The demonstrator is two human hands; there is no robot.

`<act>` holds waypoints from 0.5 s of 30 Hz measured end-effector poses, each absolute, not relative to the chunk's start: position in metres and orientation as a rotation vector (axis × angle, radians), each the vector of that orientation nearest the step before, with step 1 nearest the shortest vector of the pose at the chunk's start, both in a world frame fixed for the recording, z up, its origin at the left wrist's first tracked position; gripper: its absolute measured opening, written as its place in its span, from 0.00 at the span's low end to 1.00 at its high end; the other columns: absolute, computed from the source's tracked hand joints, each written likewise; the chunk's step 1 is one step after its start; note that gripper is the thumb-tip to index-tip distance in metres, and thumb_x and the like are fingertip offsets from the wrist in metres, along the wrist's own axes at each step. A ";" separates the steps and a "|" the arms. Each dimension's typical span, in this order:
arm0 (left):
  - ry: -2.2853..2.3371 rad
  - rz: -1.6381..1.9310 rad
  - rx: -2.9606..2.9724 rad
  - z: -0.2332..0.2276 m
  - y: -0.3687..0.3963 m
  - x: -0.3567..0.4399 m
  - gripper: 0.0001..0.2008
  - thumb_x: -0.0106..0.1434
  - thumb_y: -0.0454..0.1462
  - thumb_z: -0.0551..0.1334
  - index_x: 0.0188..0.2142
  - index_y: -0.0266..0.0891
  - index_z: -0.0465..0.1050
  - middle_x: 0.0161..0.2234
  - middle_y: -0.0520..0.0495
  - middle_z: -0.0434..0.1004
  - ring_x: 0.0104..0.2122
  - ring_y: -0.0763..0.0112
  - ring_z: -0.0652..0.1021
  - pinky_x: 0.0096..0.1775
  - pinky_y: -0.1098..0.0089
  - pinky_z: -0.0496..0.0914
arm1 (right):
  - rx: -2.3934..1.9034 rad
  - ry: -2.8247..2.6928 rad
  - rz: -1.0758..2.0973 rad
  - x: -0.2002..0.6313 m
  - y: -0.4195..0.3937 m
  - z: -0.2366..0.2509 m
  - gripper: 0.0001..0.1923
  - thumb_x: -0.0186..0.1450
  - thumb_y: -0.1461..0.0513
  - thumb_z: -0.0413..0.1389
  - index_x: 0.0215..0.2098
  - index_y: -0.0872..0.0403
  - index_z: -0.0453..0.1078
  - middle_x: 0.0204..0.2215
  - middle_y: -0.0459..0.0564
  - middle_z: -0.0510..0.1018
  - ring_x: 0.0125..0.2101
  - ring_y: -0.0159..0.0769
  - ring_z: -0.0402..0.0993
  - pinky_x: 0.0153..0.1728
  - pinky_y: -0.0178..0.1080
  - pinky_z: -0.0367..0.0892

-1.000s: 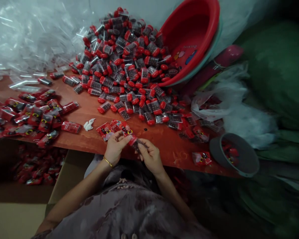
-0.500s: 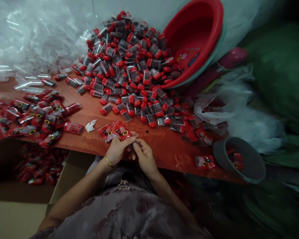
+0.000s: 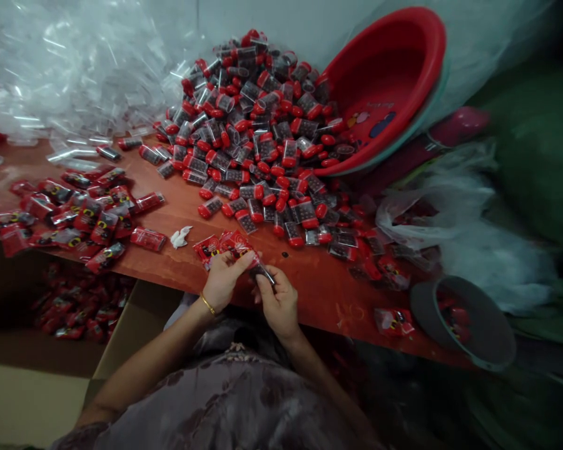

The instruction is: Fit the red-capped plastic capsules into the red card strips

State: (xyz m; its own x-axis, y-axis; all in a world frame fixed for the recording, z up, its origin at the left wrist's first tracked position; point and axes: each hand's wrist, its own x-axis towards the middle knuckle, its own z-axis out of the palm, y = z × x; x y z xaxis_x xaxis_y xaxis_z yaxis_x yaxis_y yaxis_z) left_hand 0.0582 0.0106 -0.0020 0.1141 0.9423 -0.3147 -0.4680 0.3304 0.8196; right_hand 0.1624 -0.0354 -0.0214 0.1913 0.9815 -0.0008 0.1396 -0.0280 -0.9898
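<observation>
Both hands meet at the table's front edge, over a small container (image 3: 264,272) with dark contents. My left hand (image 3: 223,281), wearing a gold bangle, pinches its red end between thumb and fingers; whether that red is a cap or a wrapper, I cannot tell. My right hand (image 3: 279,300) is closed with thumb and fingertips on the clear, dark end. Right behind my left fingers lie a few flat red printed wrappers (image 3: 232,240), partly covered by the hand. Beyond them rises a large heap of clear containers with red caps (image 3: 263,150).
Wrapped red packets (image 3: 89,215) are piled on the table (image 3: 309,287) at left; more fill a cardboard box (image 3: 122,331) below. Clear plastic pieces (image 3: 84,69) are heaped at back left. A red basin (image 3: 403,69) leans at the back; a grey pan (image 3: 473,325) stands at right.
The dark end of the container now shows between my hands, where fingers mostly covered it before. My right hand has shifted slightly right and down. The whole view has shifted a little.
</observation>
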 end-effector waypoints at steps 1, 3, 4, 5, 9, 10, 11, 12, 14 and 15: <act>0.968 1.127 0.630 -0.001 0.011 0.058 0.17 0.45 0.45 0.71 0.27 0.33 0.77 0.25 0.46 0.78 0.23 0.75 0.74 0.26 0.75 0.69 | -1.411 -1.163 1.016 0.162 -0.035 -0.020 0.11 0.63 0.54 0.53 0.37 0.54 0.67 0.17 0.39 0.69 0.14 0.25 0.64 0.18 0.29 0.62; 0.966 1.073 0.680 0.001 0.011 0.058 0.18 0.44 0.46 0.71 0.28 0.32 0.77 0.22 0.47 0.77 0.19 0.76 0.72 0.21 0.75 0.66 | -1.386 -1.148 1.083 0.162 -0.032 -0.018 0.12 0.63 0.54 0.53 0.35 0.54 0.67 0.16 0.39 0.68 0.13 0.24 0.62 0.16 0.29 0.60; 0.958 1.038 0.701 0.002 0.011 0.058 0.19 0.44 0.47 0.71 0.28 0.32 0.77 0.20 0.48 0.75 0.17 0.76 0.71 0.19 0.75 0.65 | -1.356 -1.125 1.136 0.162 -0.030 -0.017 0.12 0.63 0.53 0.52 0.35 0.54 0.68 0.16 0.39 0.68 0.13 0.24 0.61 0.15 0.29 0.59; 0.948 1.003 0.715 0.003 0.011 0.057 0.20 0.45 0.48 0.70 0.29 0.32 0.77 0.18 0.50 0.73 0.15 0.77 0.69 0.17 0.75 0.64 | -1.316 -1.096 1.198 0.162 -0.029 -0.016 0.13 0.63 0.53 0.52 0.35 0.54 0.68 0.16 0.39 0.69 0.13 0.24 0.60 0.15 0.29 0.59; 0.931 0.972 0.685 0.002 0.014 0.049 0.22 0.47 0.50 0.69 0.31 0.32 0.78 0.17 0.51 0.71 0.15 0.78 0.69 0.18 0.76 0.63 | -1.164 -1.030 1.398 0.164 -0.026 -0.017 0.14 0.62 0.52 0.54 0.38 0.54 0.69 0.23 0.42 0.75 0.16 0.25 0.66 0.23 0.32 0.67; 0.928 1.001 0.660 0.001 0.015 0.048 0.21 0.47 0.50 0.69 0.31 0.32 0.78 0.20 0.49 0.74 0.18 0.78 0.71 0.20 0.77 0.64 | -1.156 -1.048 1.413 0.166 -0.027 -0.018 0.15 0.62 0.52 0.54 0.39 0.54 0.69 0.23 0.43 0.76 0.18 0.26 0.68 0.26 0.33 0.68; 0.921 1.031 0.637 0.000 0.015 0.047 0.21 0.47 0.50 0.69 0.31 0.32 0.78 0.24 0.46 0.77 0.20 0.77 0.72 0.21 0.77 0.65 | -1.162 -1.073 1.412 0.167 -0.028 -0.019 0.15 0.62 0.52 0.55 0.40 0.54 0.69 0.24 0.44 0.76 0.20 0.27 0.70 0.28 0.34 0.69; 0.906 1.049 0.622 -0.002 0.014 0.047 0.21 0.48 0.50 0.68 0.31 0.33 0.78 0.27 0.45 0.78 0.22 0.77 0.73 0.23 0.77 0.66 | -1.176 -1.092 1.397 0.168 -0.029 -0.020 0.15 0.62 0.53 0.55 0.40 0.54 0.69 0.24 0.45 0.77 0.21 0.28 0.71 0.29 0.34 0.69; 0.862 1.031 0.632 -0.004 0.011 0.049 0.22 0.49 0.50 0.68 0.35 0.34 0.78 0.32 0.43 0.80 0.21 0.78 0.72 0.21 0.76 0.65 | -1.205 -1.089 1.351 0.169 -0.031 -0.022 0.14 0.63 0.53 0.54 0.39 0.54 0.69 0.25 0.45 0.77 0.19 0.27 0.70 0.26 0.33 0.67; 0.842 1.006 0.656 -0.004 0.009 0.051 0.23 0.50 0.49 0.67 0.38 0.34 0.77 0.32 0.43 0.79 0.19 0.78 0.71 0.20 0.75 0.65 | -1.214 -1.066 1.331 0.169 -0.032 -0.024 0.13 0.64 0.53 0.53 0.38 0.54 0.69 0.25 0.45 0.77 0.18 0.27 0.70 0.24 0.32 0.66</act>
